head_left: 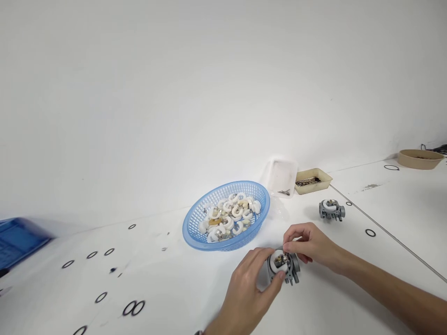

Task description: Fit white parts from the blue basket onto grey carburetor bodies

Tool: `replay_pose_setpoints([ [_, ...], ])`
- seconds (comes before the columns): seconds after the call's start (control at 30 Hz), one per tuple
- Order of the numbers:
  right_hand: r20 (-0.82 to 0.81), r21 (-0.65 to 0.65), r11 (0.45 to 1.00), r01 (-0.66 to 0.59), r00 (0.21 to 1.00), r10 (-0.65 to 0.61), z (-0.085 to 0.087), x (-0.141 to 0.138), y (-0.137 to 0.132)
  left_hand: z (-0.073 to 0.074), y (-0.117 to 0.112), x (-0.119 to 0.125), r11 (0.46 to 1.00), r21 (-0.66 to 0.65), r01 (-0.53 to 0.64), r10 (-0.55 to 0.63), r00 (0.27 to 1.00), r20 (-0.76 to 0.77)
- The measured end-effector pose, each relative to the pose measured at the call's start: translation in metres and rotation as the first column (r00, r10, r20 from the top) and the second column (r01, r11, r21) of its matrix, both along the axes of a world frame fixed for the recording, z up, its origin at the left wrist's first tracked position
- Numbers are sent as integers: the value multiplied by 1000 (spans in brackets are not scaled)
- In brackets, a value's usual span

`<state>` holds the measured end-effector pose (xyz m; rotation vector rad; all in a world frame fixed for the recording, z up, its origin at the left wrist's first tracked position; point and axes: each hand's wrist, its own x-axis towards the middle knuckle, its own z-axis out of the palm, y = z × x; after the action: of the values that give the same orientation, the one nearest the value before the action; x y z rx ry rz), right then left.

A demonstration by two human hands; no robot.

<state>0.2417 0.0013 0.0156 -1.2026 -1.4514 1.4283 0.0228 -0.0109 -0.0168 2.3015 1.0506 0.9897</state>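
Observation:
A grey metal carburetor [292, 271] with a white C-shaped float [275, 260] and brass parts on its upper face sits on the white table. My left hand [246, 284] grips it from the left, thumb at the near side and fingers at the far side. Over the float's right end, my right hand [309, 244] has thumb and index finger pinched together. Whatever lies between those fingertips is too small and covered to make out. A second carburetor [330, 211], also with a white float on top, stands further back to the right.
A blue basket [186, 231] of white floats stands behind my hands. Past it are a white tray [282, 170] and a cream tray [317, 187] with dark small parts. Black rings [134, 308] lie around the table. A tan bowl [419, 160] is far right; a blue bin [21, 242] is left.

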Motion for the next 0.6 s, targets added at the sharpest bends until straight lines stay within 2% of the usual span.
replay_pose_setpoints([
  [0.27,-2,-10,999,43,999,-43,-6,-1,0,0,0,-1,1000,19,-4,4,1000,-16],
  [0.6,-1,-39,999,7,1000,-7,-8,0,2,0,1,-2,1000,-6,9,-9,1000,-20],
])
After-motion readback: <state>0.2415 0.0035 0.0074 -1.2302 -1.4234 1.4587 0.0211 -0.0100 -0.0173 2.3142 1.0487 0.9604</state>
